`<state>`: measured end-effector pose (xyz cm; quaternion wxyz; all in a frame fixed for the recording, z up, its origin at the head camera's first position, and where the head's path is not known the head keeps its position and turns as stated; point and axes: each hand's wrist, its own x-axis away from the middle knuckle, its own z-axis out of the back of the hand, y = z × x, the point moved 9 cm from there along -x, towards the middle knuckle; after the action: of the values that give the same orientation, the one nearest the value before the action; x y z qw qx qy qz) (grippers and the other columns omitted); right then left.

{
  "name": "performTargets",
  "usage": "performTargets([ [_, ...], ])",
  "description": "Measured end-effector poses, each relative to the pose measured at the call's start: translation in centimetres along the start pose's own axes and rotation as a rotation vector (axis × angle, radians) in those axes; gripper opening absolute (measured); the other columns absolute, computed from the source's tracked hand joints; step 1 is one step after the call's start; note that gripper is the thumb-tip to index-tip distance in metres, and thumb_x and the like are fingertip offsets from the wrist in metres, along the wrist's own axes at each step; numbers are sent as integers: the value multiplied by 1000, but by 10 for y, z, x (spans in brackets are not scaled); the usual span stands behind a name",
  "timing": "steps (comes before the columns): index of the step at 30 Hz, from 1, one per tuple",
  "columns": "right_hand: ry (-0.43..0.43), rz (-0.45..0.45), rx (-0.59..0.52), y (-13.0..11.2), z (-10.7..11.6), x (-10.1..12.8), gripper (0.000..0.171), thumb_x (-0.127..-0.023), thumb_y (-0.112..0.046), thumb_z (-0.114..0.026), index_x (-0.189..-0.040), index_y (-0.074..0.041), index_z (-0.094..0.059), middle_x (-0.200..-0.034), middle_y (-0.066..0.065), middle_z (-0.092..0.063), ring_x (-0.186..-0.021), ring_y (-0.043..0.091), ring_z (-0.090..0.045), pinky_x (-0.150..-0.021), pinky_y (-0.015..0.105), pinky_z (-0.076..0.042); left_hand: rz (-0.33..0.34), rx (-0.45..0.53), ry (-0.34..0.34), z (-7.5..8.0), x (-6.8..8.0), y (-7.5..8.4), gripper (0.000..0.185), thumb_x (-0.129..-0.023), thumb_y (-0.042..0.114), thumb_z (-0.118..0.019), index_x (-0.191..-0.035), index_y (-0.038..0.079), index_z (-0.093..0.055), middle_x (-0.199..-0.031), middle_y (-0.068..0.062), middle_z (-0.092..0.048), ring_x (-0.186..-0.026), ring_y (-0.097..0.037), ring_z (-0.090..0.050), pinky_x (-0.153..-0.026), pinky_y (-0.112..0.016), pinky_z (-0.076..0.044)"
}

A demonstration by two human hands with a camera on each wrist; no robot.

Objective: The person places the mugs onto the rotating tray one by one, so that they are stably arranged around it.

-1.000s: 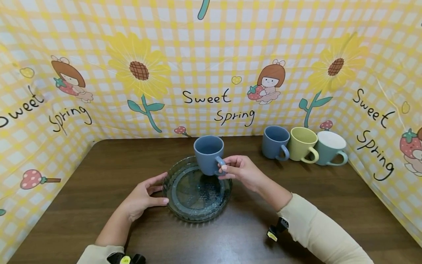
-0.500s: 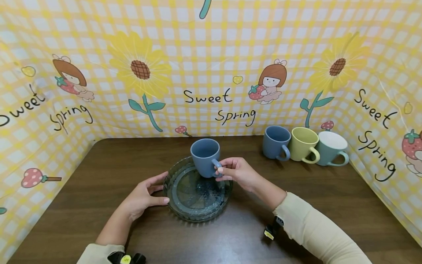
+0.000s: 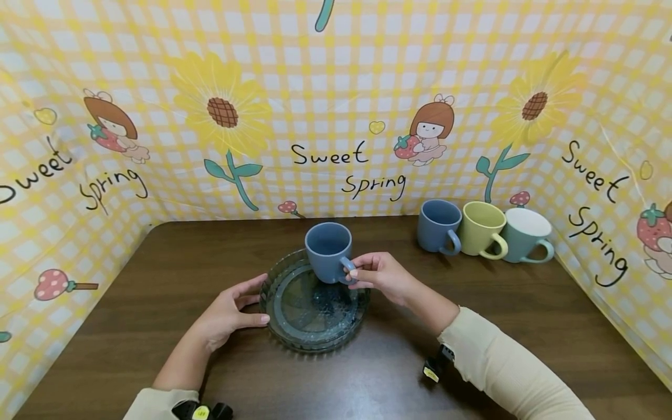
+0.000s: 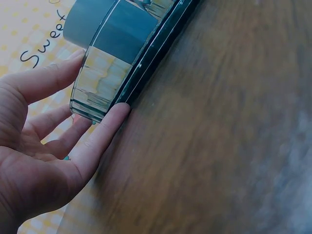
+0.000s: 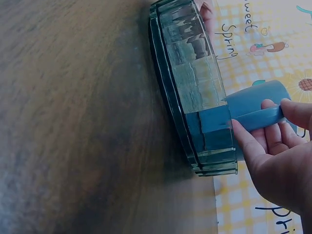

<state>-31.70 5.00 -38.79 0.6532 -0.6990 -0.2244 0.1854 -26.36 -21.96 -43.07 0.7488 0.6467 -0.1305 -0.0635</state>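
Note:
A blue mug (image 3: 328, 256) stands upright in the back right part of a round, dark-tinted glass dish (image 3: 299, 340). My right hand (image 3: 387, 279) pinches the mug's handle between thumb and fingers. Seen from the right wrist, the lower part of the mug (image 5: 263, 92) shows through the clear wall of the dish (image 5: 192, 73). At the dish's left side is my left hand (image 3: 227, 315), thumb in front and fingers farther back, touching the outer wall. In the left wrist view the fingers of the left hand (image 4: 53, 151) lie nearly straight against the glass.
At the back right a second blue mug (image 3: 438, 228), a yellow-green mug (image 3: 480, 230) and a teal mug with a white inside (image 3: 525, 239) stand in a row. A yellow checked cloth (image 3: 325, 99) walls in the brown wooden table (image 3: 157, 274) behind and at both sides.
The blue mug and my right hand have moved slightly left and toward me, the mug now lower over the dish. The left hand and dish have stayed put.

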Motion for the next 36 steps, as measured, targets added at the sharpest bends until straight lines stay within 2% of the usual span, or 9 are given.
performTargets([
  [12,89,-24,33,-1,9,3,25,-93,7,-58,-115,19,-58,-91,11,-69,-92,24,-68,-88,43,-54,-6,-12,8,1,-1,0,90,-75,2,-83,-151,4,-34,-155,-19,-27,-130,-43,-34,-84,-30,-53],
  [20,130,-26,68,-3,14,4,28,-93,5,-61,-117,19,-58,-98,21,-69,-90,25,-68,-86,40,-55,-1,-25,14,2,0,2,90,-75,4,-84,-150,4,-35,-155,-19,-27,-130,-44,-34,-84,-29,-52],
  [29,128,-38,61,-3,14,4,29,-94,4,-61,-119,18,-58,-99,20,-69,-91,24,-68,-88,40,-54,-6,20,27,7,-6,4,74,-88,3,-72,-149,-4,-31,-149,-28,-33,-129,-41,-40,-85,-35,-56],
  [36,132,-34,62,-3,15,4,29,-94,3,-60,-119,18,-58,-106,28,-67,-95,27,-67,-87,39,-54,7,-16,50,12,-15,8,63,-94,7,-66,-147,-6,-35,-149,-27,-34,-133,-41,-39,-88,-32,-54],
])
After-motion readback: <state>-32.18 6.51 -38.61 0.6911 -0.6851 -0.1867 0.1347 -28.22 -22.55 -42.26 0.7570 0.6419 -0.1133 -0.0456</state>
